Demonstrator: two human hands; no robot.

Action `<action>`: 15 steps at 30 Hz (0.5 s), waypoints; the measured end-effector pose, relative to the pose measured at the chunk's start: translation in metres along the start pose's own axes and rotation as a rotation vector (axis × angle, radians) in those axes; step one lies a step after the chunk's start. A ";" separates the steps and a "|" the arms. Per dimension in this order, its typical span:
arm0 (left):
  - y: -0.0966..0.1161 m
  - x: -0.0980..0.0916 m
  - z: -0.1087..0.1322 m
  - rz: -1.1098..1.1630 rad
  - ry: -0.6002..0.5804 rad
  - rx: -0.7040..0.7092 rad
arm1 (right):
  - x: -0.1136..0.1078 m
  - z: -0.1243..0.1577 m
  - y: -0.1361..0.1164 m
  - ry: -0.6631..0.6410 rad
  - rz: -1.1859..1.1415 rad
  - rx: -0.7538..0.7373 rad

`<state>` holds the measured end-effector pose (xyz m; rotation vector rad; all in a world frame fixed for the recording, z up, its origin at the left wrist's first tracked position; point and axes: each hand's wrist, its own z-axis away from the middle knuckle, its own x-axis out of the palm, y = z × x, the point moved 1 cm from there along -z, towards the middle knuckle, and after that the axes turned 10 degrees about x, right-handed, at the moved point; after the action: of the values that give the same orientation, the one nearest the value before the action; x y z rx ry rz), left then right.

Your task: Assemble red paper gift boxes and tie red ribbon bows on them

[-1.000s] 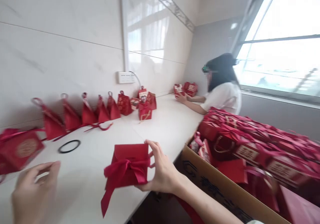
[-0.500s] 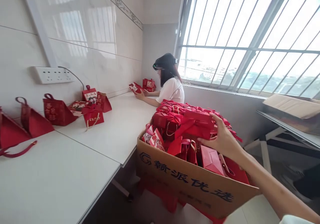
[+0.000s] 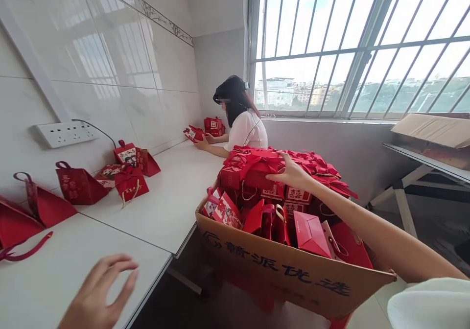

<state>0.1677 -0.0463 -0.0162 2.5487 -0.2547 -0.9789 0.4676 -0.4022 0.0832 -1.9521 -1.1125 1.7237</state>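
A large cardboard box (image 3: 257, 250) is heaped with red gift boxes and small bags. My right hand (image 3: 292, 175) reaches over it, thumb and fingers around the end of a red gift box (image 3: 255, 176) with a ribbon bow, at the top of the pile. Below that hand, boxes with white patterned labels (image 3: 296, 194) show. Toward the near rim stand a pink-red paper bag (image 3: 311, 233) and a printed bag (image 3: 225, 210). Low on the left, my left hand (image 3: 101, 290) is over the white table (image 3: 154, 275), fingers curved, thumb apart, holding nothing.
Several red triangular bags (image 3: 77, 184) and a bowed gift box (image 3: 131, 184) line the table by the tiled wall. A person (image 3: 246, 128) in a headset sits at the far end, holding a red box (image 3: 194, 133). A shelf with a carton (image 3: 433, 135) stands right.
My right hand has moved left with the red gift box, uncovering the labelled boxes beneath. My left hand has come into view at the lower left. The view has shifted slightly.
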 end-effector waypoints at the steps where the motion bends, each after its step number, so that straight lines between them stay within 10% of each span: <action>1: 0.015 0.014 -0.004 -0.002 -0.094 0.049 | 0.005 -0.005 -0.004 -0.008 -0.011 -0.020; 8: 0.099 0.128 -0.086 -0.123 -0.287 0.093 | 0.055 -0.020 -0.021 -0.245 -0.227 0.048; 15: 0.107 0.163 -0.105 -0.445 -0.518 -0.053 | 0.084 -0.025 -0.008 -0.251 -0.158 -0.109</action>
<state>0.3557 -0.1618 0.0024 2.3027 0.2100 -1.7814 0.4861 -0.3302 0.0358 -1.6869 -1.4325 1.8938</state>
